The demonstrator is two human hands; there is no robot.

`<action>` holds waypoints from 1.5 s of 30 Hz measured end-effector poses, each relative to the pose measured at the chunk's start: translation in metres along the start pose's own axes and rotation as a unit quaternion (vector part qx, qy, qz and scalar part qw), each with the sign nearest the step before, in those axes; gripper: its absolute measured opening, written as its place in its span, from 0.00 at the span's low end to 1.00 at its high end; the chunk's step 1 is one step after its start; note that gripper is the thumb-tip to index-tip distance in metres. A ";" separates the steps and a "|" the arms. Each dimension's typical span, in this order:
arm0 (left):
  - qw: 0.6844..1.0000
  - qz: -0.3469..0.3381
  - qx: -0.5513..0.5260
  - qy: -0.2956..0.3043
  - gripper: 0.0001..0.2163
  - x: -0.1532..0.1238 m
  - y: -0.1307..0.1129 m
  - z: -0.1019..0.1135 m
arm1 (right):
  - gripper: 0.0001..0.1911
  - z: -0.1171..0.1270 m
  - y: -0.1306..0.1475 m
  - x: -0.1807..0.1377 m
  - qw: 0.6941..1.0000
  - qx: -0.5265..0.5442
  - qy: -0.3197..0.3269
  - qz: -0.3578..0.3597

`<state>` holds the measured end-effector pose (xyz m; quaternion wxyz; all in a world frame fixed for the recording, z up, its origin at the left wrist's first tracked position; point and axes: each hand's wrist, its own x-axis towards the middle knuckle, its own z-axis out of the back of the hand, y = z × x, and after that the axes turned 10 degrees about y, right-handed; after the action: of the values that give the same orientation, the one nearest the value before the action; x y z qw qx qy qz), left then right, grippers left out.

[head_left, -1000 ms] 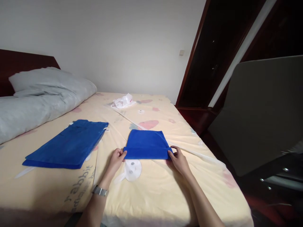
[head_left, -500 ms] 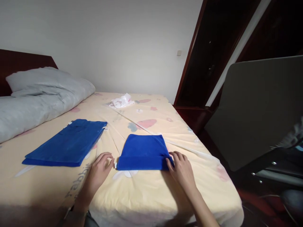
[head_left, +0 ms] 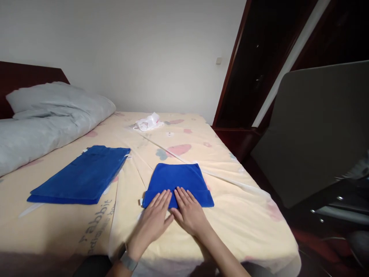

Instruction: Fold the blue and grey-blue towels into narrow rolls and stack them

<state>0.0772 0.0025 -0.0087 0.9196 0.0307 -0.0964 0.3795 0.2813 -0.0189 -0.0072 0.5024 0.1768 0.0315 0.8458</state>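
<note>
A blue towel [head_left: 175, 177] lies partly folded on the bed, its near edge turned over into a band and a small white tag at its left corner. My left hand [head_left: 155, 215] rests flat on the left-middle of that band, fingers stretched out. Beside it my right hand [head_left: 188, 209] presses on the middle of the band, also with straight fingers. The two thumbs nearly meet at the towel's near edge. Further left lie stacked blue towels [head_left: 82, 175], folded flat, with white tags at their edges.
The bed [head_left: 230, 223] has a cream sheet with carrot prints and lettering. A crumpled white plastic bag [head_left: 149, 122] sits near the wall. A grey quilt [head_left: 54, 111] is heaped at the left by the dark headboard [head_left: 31, 77]. A dark grey panel [head_left: 314, 130] stands right of the bed.
Both hands have moved inward from the towel's side ends to the middle of its folded band. Their fingers have gone from curled at the corners to flat on the cloth.
</note>
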 end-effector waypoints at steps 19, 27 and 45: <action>0.978 0.096 -0.180 -0.037 0.22 -0.019 0.063 0.022 | 0.23 0.051 -0.091 -0.038 0.966 0.196 -0.007 -0.168; 0.861 0.323 -0.374 -0.121 0.20 0.019 0.083 0.014 | 0.24 0.046 -0.120 -0.008 0.880 0.334 -0.074 -0.331; 0.702 0.318 -0.597 -0.220 0.20 0.042 0.069 0.011 | 0.27 0.028 -0.117 0.018 0.850 0.375 -0.115 -0.351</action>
<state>0.0562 0.0791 0.0093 0.5224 -0.4748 -0.5066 0.4950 0.3812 0.0505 -0.0033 0.6610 0.4248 0.3486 0.5110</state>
